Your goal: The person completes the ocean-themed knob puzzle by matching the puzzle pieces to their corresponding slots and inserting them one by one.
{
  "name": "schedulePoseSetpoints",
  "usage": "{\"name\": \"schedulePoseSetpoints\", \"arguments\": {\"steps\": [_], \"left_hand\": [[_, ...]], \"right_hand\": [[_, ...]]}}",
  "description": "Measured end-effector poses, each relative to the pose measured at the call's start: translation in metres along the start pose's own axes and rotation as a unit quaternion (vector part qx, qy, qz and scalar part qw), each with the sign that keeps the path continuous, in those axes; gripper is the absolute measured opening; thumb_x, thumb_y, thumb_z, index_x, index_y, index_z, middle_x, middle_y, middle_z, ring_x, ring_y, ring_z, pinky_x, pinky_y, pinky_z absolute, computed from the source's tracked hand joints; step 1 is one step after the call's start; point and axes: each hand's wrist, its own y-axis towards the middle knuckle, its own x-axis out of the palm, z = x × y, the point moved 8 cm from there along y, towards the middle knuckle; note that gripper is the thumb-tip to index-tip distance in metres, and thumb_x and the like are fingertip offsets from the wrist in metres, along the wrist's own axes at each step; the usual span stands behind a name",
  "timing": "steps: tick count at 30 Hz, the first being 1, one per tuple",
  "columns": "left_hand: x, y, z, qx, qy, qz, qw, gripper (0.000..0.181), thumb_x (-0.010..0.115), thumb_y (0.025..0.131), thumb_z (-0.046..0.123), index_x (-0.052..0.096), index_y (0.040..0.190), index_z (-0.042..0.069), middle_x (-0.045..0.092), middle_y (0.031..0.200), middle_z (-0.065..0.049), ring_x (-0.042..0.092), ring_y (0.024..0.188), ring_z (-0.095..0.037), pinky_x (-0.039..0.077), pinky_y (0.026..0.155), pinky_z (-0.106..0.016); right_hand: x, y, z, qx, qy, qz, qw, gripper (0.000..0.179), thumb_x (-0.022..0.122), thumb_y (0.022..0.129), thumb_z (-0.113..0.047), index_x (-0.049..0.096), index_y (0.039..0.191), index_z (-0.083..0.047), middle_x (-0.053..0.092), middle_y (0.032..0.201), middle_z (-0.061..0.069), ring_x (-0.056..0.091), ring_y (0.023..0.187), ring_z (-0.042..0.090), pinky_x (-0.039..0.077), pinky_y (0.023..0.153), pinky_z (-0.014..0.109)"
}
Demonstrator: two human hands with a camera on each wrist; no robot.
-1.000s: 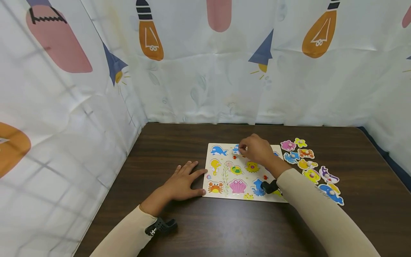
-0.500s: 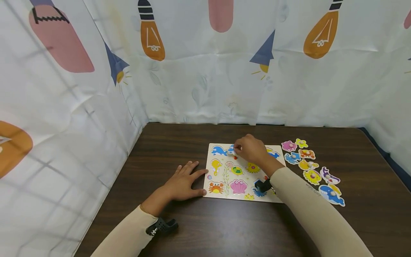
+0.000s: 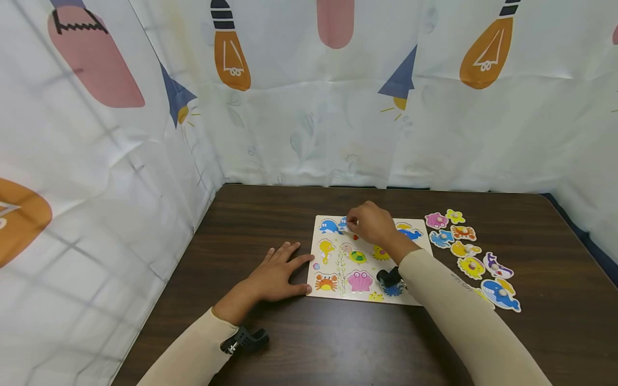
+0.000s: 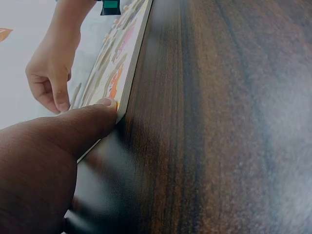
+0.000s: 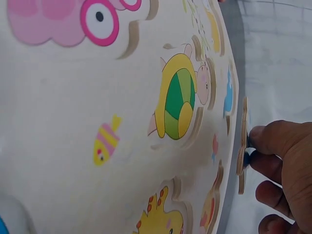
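Observation:
A white wooden puzzle board (image 3: 350,295) with sea-animal pictures in cut-out recesses lies flat on the table. My right hand (image 3: 370,222) is over its back edge, pinching a blue puzzle piece (image 3: 343,223) between thumb and fingers. The right wrist view shows this puzzle piece (image 5: 243,141) edge-on, held by its small blue knob (image 5: 247,158) above the board's surface. Its face is hidden there. Beside it is the blue whale recess (image 3: 329,226) in the back left corner. My left hand (image 3: 277,276) rests with fingers spread, thumb (image 4: 100,119) and fingertips touching the board's left edge.
Several loose knobbed pieces lie right of the board, among them a pink one (image 3: 436,220), an orange crab (image 3: 463,232), a purple-and-white one (image 3: 497,266) and a blue whale (image 3: 500,294). A printed curtain (image 3: 289,128) hangs behind the dark wooden table (image 3: 328,343).
My right hand has moved left along the board's back edge with the blue puzzle piece, closer to the whale recess. The left hand has stayed at the board's left edge.

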Motion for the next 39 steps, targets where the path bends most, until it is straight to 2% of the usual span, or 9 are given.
{"name": "schedulePoseSetpoints", "arguments": {"steps": [13, 22, 34, 39], "left_hand": [[0.0, 0.0, 0.0, -0.001, -0.002, -0.002, 1.0, 0.078, 0.061, 0.091, 0.07, 0.04, 0.158, 0.037, 0.02, 0.169, -0.009, 0.012, 0.155, -0.034, 0.01, 0.121, -0.061], [-0.003, -0.002, 0.002, -0.001, -0.013, -0.002, 0.9999, 0.077, 0.064, 0.091, 0.068, 0.041, 0.157, 0.036, 0.021, 0.168, -0.01, 0.012, 0.155, -0.035, 0.01, 0.121, -0.062], [-0.001, 0.0, 0.0, -0.004, -0.004, 0.0, 1.0, 0.077, 0.064, 0.09, 0.068, 0.041, 0.157, 0.037, 0.021, 0.168, -0.009, 0.012, 0.155, -0.034, 0.01, 0.121, -0.061], [-0.001, -0.001, 0.0, -0.001, -0.006, 0.001, 1.0, 0.077, 0.063, 0.09, 0.068, 0.041, 0.157, 0.037, 0.021, 0.168, -0.009, 0.012, 0.155, -0.034, 0.01, 0.121, -0.061]], "right_hand": [[0.006, 0.007, -0.015, -0.017, -0.004, -0.006, 0.9998, 0.013, 0.072, 0.098, -0.03, 0.079, 0.105, -0.022, 0.07, 0.097, -0.008, 0.054, 0.102, 0.017, 0.052, 0.084, 0.043], [0.01, 0.011, -0.023, -0.019, -0.001, -0.009, 0.9998, 0.014, 0.073, 0.097, -0.03, 0.079, 0.105, -0.02, 0.069, 0.095, -0.007, 0.054, 0.095, 0.016, 0.052, 0.082, 0.041], [0.016, 0.019, -0.03, -0.029, -0.004, 0.001, 0.9996, 0.012, 0.072, 0.098, -0.03, 0.078, 0.103, -0.021, 0.07, 0.095, -0.008, 0.054, 0.094, 0.016, 0.052, 0.079, 0.04], [0.021, 0.021, -0.033, -0.029, 0.001, -0.003, 0.9996, 0.012, 0.071, 0.098, -0.03, 0.078, 0.103, -0.022, 0.07, 0.096, -0.008, 0.055, 0.098, 0.016, 0.052, 0.082, 0.042]]}}
